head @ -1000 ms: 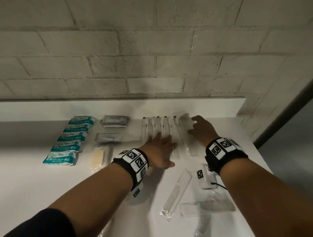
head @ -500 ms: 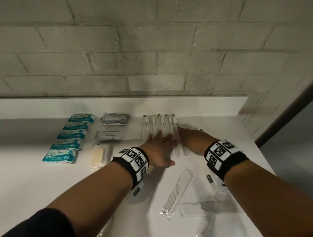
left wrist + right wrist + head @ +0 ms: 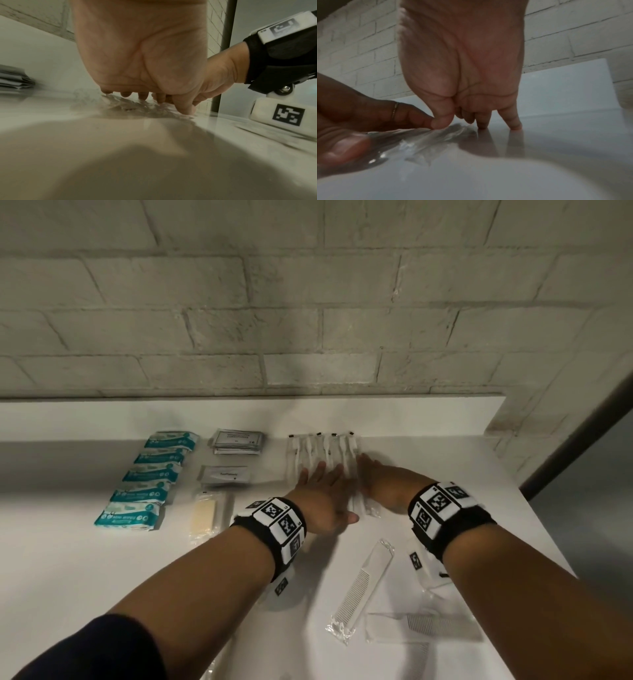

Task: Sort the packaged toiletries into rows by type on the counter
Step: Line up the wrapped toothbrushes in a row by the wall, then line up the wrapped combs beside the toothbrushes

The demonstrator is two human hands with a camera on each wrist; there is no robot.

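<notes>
While both hands lie flat on them, the toothbrushes [image 3: 323,451] sit in a tight row at the back of the white surface [image 3: 68,559], close to its raised back ledge. They are white, each in a clear wrapper, with dark tips pointing toward the wall. The left hand [image 3: 323,496] presses straight fingers onto the near part of the row; the right hand [image 3: 383,482] rests with fingers extended at the row's right side, its thumb on a wrapper and its other fingertips on the bare surface. Left of the row lie grey sachets [image 3: 238,441], one more sachet [image 3: 224,475] and a soap [image 3: 205,513]; farther left stands a column of teal packs [image 3: 150,481]. Nearer the person, between the forearms, lies a wrapped comb [image 3: 363,590], with another comb [image 3: 424,626] just beside it under the right forearm. Bare surface stretches to the right of the row up to the edge, and to the near left.
</notes>
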